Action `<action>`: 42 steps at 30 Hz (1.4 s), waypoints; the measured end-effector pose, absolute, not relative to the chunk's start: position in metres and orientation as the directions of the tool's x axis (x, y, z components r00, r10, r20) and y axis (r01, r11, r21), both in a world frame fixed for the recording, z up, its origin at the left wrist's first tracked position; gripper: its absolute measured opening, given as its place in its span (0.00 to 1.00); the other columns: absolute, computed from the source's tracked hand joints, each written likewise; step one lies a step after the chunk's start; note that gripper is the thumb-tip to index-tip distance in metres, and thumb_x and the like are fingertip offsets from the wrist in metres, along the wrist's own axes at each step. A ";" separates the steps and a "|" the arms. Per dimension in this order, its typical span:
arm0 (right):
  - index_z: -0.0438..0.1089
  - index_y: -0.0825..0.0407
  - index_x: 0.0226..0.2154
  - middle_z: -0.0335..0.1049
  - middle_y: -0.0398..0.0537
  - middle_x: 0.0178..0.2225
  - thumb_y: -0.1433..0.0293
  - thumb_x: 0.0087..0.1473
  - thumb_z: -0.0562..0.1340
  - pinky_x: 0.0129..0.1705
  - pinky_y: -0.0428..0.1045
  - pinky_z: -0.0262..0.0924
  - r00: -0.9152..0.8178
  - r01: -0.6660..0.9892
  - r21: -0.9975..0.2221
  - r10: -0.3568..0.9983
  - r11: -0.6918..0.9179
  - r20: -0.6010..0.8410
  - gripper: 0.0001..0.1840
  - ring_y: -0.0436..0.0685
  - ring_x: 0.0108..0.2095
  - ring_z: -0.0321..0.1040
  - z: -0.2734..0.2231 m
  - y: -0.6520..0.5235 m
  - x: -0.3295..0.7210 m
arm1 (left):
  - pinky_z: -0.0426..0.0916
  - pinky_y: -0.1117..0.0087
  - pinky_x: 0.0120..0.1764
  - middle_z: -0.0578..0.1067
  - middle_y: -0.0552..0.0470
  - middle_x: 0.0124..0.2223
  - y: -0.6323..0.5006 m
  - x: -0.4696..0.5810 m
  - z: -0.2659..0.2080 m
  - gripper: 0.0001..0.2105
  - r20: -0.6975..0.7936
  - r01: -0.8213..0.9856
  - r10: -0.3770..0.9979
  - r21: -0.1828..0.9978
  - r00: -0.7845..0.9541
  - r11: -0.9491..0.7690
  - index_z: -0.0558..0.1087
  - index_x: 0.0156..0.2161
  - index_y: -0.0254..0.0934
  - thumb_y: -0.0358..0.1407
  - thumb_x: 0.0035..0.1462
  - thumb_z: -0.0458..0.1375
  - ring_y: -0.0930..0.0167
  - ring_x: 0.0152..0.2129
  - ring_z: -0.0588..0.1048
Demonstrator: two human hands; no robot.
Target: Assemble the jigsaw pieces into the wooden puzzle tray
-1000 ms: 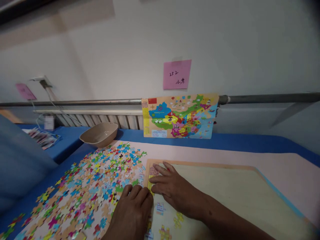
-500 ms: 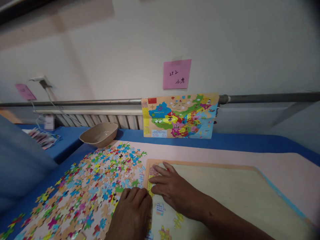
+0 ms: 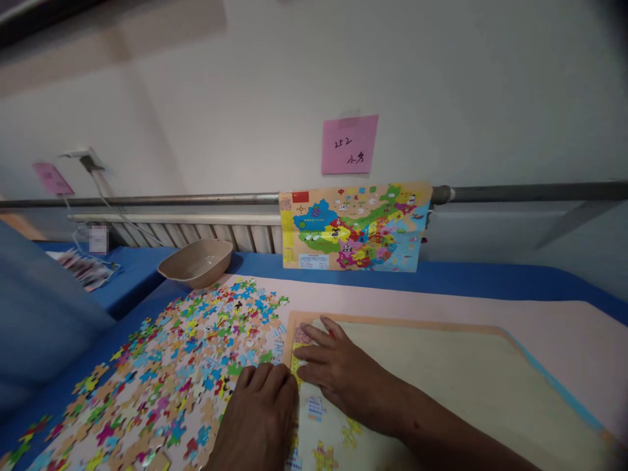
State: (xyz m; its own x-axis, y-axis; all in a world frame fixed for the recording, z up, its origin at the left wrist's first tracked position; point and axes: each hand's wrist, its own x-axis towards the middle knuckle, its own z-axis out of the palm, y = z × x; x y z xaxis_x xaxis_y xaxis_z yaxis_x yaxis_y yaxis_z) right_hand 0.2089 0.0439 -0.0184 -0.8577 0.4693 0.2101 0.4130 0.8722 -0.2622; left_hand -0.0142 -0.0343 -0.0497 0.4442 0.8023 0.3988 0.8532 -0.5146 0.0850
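Note:
The puzzle board (image 3: 441, 373) lies before me, a pale tray with an orange and blue border. My right hand (image 3: 338, 369) is open, fingers spread flat over joined pink and yellow puzzle pieces (image 3: 296, 366) along the board's left border. Beside it, my left hand (image 3: 262, 412) has its fingers curled down at that same border; whatever is under or between them is hidden. On the board below my right hand rest a white-and-blue text piece (image 3: 315, 407) and loose yellow pieces (image 3: 324, 456). A large spread of loose puzzle pieces (image 3: 181, 366) covers the left side.
A beige bowl (image 3: 199, 261) stands behind the loose pieces. A colourful map sheet (image 3: 356, 229) hangs from the pipe (image 3: 515, 191) along the wall, under a pink note (image 3: 350, 145). Blue cloth (image 3: 39, 320) is at the left edge.
Both hands keep nearly the same places at the board's left border. The whole view shifts very slightly; no piece has visibly moved.

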 end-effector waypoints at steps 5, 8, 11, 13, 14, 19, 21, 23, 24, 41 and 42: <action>0.72 0.47 0.42 0.76 0.44 0.52 0.78 0.64 0.60 0.72 0.67 0.29 -0.856 0.417 -0.270 0.475 0.868 0.206 0.10 0.62 0.71 0.50 -0.016 0.043 0.209 | 0.58 0.59 0.43 0.78 0.54 0.45 -0.035 -0.016 -0.053 0.12 0.426 0.836 0.788 0.119 0.444 -0.535 0.75 0.43 0.42 0.25 0.55 0.64 0.65 0.40 0.70; 0.72 0.47 0.42 0.76 0.44 0.52 0.77 0.65 0.59 0.72 0.66 0.30 -0.852 0.421 -0.275 0.480 0.865 0.207 0.09 0.62 0.70 0.53 -0.016 0.042 0.208 | 0.57 0.59 0.42 0.77 0.54 0.42 -0.037 -0.017 -0.055 0.11 0.475 0.801 0.760 0.169 0.445 -0.574 0.74 0.40 0.41 0.23 0.55 0.62 0.66 0.38 0.70; 0.72 0.48 0.42 0.77 0.45 0.51 0.77 0.64 0.59 0.72 0.67 0.30 -0.850 0.426 -0.279 0.486 0.861 0.203 0.10 0.62 0.70 0.53 -0.016 0.042 0.207 | 0.57 0.58 0.41 0.77 0.53 0.41 -0.038 -0.018 -0.057 0.10 0.476 0.790 0.758 0.190 0.445 -0.583 0.74 0.39 0.41 0.23 0.56 0.61 0.65 0.38 0.70; 0.73 0.47 0.42 0.77 0.45 0.51 0.77 0.65 0.58 0.72 0.66 0.31 -0.849 0.430 -0.272 0.488 0.861 0.202 0.10 0.61 0.70 0.53 -0.014 0.042 0.207 | 0.57 0.58 0.41 0.77 0.53 0.40 -0.038 -0.018 -0.056 0.10 0.461 0.793 0.768 0.196 0.445 -0.577 0.74 0.39 0.42 0.23 0.56 0.61 0.65 0.38 0.70; 0.73 0.47 0.42 0.77 0.45 0.51 0.77 0.65 0.58 0.72 0.66 0.32 -0.849 0.432 -0.266 0.488 0.862 0.202 0.11 0.61 0.70 0.53 -0.013 0.041 0.207 | 0.57 0.58 0.41 0.77 0.53 0.40 -0.038 -0.018 -0.056 0.10 0.460 0.794 0.770 0.198 0.442 -0.575 0.74 0.39 0.42 0.24 0.57 0.61 0.65 0.38 0.70; 0.74 0.46 0.43 0.77 0.45 0.50 0.77 0.64 0.58 0.72 0.66 0.33 -0.857 0.423 -0.257 0.476 0.869 0.197 0.12 0.61 0.69 0.54 -0.009 0.041 0.209 | 0.56 0.59 0.41 0.77 0.54 0.41 -0.037 -0.019 -0.052 0.11 0.451 0.795 0.782 0.221 0.431 -0.565 0.74 0.40 0.42 0.24 0.56 0.64 0.65 0.38 0.70; 0.74 0.46 0.45 0.77 0.45 0.51 0.77 0.63 0.59 0.72 0.66 0.32 -0.860 0.419 -0.256 0.472 0.871 0.194 0.13 0.62 0.70 0.53 -0.011 0.042 0.210 | 0.56 0.59 0.41 0.77 0.54 0.42 -0.037 -0.019 -0.051 0.12 0.440 0.798 0.789 0.224 0.429 -0.559 0.74 0.41 0.42 0.24 0.55 0.64 0.65 0.38 0.70; 0.74 0.46 0.45 0.77 0.45 0.52 0.77 0.63 0.60 0.72 0.66 0.31 -0.861 0.418 -0.251 0.469 0.873 0.196 0.13 0.62 0.71 0.52 -0.013 0.043 0.210 | 0.56 0.59 0.41 0.77 0.54 0.42 -0.036 -0.019 -0.049 0.11 0.426 0.804 0.792 0.210 0.437 -0.557 0.74 0.41 0.42 0.24 0.56 0.64 0.65 0.38 0.69; 0.74 0.46 0.44 0.77 0.45 0.52 0.77 0.63 0.60 0.73 0.67 0.30 -0.861 0.417 -0.245 0.467 0.875 0.201 0.12 0.62 0.71 0.51 -0.014 0.043 0.210 | 0.56 0.59 0.41 0.77 0.54 0.42 -0.036 -0.019 -0.048 0.11 0.417 0.806 0.795 0.204 0.442 -0.555 0.74 0.41 0.42 0.24 0.57 0.64 0.65 0.38 0.69; 0.76 0.46 0.45 0.78 0.47 0.51 0.78 0.63 0.60 0.72 0.66 0.34 -0.858 0.431 -0.247 0.479 0.868 0.186 0.14 0.62 0.70 0.53 -0.013 0.043 0.209 | 0.59 0.58 0.44 0.77 0.52 0.41 -0.028 -0.019 -0.037 0.09 0.366 0.832 0.833 0.218 0.415 -0.510 0.76 0.41 0.41 0.25 0.66 0.57 0.64 0.40 0.72; 0.76 0.46 0.45 0.78 0.47 0.51 0.77 0.64 0.60 0.72 0.66 0.35 -0.854 0.437 -0.255 0.487 0.863 0.184 0.14 0.62 0.70 0.53 -0.013 0.043 0.208 | 0.60 0.59 0.44 0.77 0.52 0.42 -0.027 -0.020 -0.037 0.09 0.369 0.827 0.839 0.250 0.400 -0.504 0.76 0.40 0.41 0.26 0.67 0.56 0.65 0.40 0.72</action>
State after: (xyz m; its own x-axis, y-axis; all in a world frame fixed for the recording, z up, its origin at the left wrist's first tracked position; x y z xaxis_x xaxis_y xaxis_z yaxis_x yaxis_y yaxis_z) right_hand 0.2084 0.0435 -0.0134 -0.8540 0.4866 0.1843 0.4367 0.8628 -0.2547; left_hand -0.0200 -0.0270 -0.0371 0.3996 0.8392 0.3689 0.8271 -0.5036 0.2497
